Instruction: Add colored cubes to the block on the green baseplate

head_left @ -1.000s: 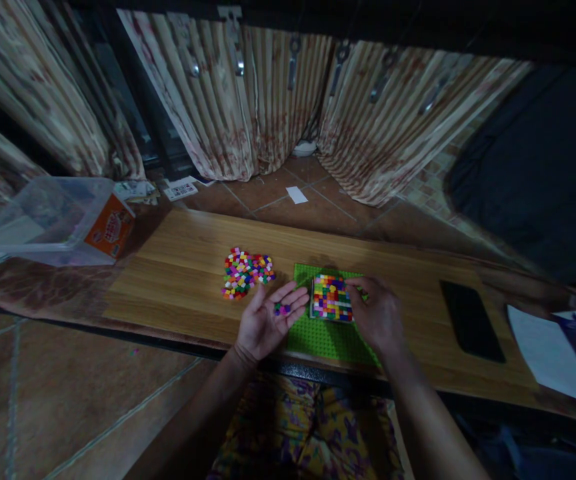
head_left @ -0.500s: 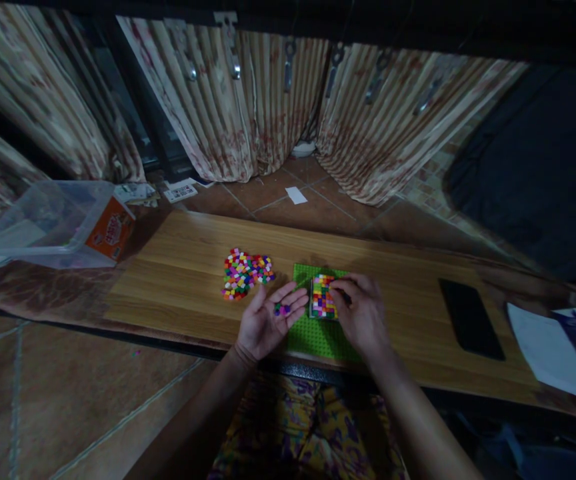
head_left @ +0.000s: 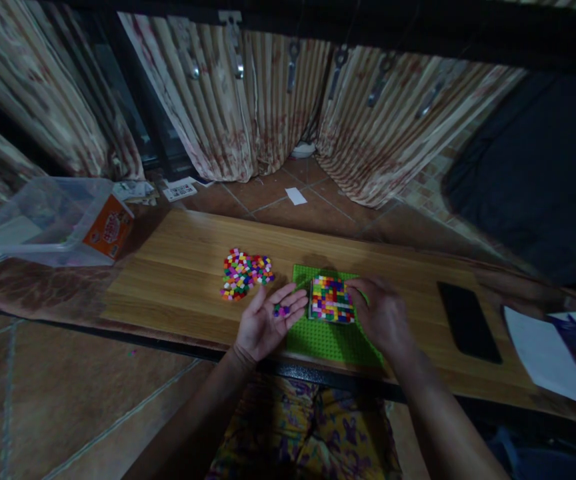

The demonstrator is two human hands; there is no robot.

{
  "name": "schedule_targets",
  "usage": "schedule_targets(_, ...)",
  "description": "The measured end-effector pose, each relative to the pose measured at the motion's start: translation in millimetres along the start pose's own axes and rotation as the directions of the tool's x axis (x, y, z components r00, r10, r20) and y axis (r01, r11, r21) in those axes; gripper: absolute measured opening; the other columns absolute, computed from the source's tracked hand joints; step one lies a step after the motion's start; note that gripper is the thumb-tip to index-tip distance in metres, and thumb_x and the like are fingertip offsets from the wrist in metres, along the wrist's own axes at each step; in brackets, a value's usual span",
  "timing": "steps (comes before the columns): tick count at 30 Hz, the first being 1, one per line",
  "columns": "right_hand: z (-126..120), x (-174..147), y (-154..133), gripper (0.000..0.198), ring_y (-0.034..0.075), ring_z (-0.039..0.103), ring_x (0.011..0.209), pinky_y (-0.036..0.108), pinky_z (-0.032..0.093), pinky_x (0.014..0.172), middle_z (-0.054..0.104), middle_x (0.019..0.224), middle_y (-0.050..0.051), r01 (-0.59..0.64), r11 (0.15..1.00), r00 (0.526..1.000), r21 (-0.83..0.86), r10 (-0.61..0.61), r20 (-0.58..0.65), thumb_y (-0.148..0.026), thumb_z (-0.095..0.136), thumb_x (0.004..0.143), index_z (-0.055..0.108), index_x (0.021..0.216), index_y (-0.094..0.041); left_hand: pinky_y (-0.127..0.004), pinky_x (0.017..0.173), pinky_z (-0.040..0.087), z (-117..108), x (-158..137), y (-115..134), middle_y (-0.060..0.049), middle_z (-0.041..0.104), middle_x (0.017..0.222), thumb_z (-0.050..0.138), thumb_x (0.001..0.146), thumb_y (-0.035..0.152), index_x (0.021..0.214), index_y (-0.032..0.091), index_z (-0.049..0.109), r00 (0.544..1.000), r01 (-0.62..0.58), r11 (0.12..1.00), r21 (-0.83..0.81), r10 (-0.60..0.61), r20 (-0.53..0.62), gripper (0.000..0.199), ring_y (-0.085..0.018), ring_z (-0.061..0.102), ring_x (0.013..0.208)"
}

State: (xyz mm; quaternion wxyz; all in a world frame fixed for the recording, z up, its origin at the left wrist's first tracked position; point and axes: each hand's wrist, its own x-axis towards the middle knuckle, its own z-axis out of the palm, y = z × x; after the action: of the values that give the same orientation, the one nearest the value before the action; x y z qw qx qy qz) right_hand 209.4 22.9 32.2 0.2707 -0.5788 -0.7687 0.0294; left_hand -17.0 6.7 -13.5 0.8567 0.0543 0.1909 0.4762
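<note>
My left hand (head_left: 263, 327) is palm up, its fingers loosely stretched, holding several small purple, magenta and dark toy bricks (head_left: 282, 311) at the base of the fingers. To its right, a block of many-coloured toy bricks (head_left: 332, 299) sits in rows on a green studded baseplate (head_left: 333, 340). My right hand (head_left: 381, 312) is at the block's upper right edge, thumb and fingers closed in a pinch. Whatever is between those fingertips is too small to make out. A loose pile of coloured bricks (head_left: 245, 272) lies on the wooden board beyond my left hand.
The baseplate rests on a long wooden board (head_left: 178, 267). On its right lies a black phone-like slab (head_left: 468, 321), with white paper (head_left: 551, 357) farther right. A clear plastic bin (head_left: 53, 220) with an orange label stands at the left. Curtains (head_left: 253, 107) hang behind.
My right hand has moved right, from over the brick block to its right edge, uncovering more of the block. My left hand stays in place with its bricks.
</note>
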Motion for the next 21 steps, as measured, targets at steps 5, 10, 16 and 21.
schedule_targets(5,6.2,3.2,8.5,0.031,0.022,0.055,0.081,0.035,0.045,0.076,0.064,0.086,0.008,0.152,0.983,0.985,-0.102,-0.142,0.099,-0.025,0.038,0.092,0.068,0.087,-0.020,-0.035,0.102,0.038,-0.8,0.1,-0.2,-0.019,0.059,0.123,0.039,0.089,0.051,0.127,0.007,0.050,1.000,0.001,1.000,-0.008,-0.001,0.008,0.059,-0.024,0.055,0.116)
schedule_targets(10,6.6,7.0,9.3,0.030,0.022,0.053,0.081,0.035,0.045,0.077,0.062,0.085,0.008,0.221,0.965,0.964,-0.140,-0.195,0.181,-0.022,0.038,0.091,0.068,0.088,-0.019,-0.036,0.103,0.036,-1.3,0.1,-0.4,-0.018,0.058,0.125,0.038,0.090,0.050,0.125,0.007,0.052,1.000,0.000,1.000,-0.011,0.001,0.020,0.057,-0.024,0.055,0.115)
schedule_targets(16,7.6,6.0,3.3,0.025,0.021,0.056,0.084,0.035,0.047,0.078,0.064,0.088,0.007,0.136,0.990,0.989,-0.036,-0.134,0.068,-0.023,0.043,0.090,0.068,0.086,-0.019,-0.035,0.103,0.036,-0.9,-0.4,0.0,-0.019,0.058,0.124,0.039,0.089,0.050,0.124,0.007,0.053,1.000,0.011,1.000,-0.011,-0.010,0.025,0.057,-0.024,0.056,0.115)
schedule_targets(21,5.2,0.8,3.9,0.020,0.022,0.059,0.087,0.037,0.048,0.080,0.066,0.092,0.007,0.022,0.998,1.000,0.059,-0.021,-0.023,-0.027,0.049,0.087,0.067,0.094,-0.019,-0.035,0.103,0.036,-0.8,-0.5,-0.7,-0.018,0.059,0.123,0.039,0.090,0.049,0.122,0.007,0.054,1.000,0.005,1.000,-0.028,-0.004,0.026,0.054,-0.024,0.057,0.113)
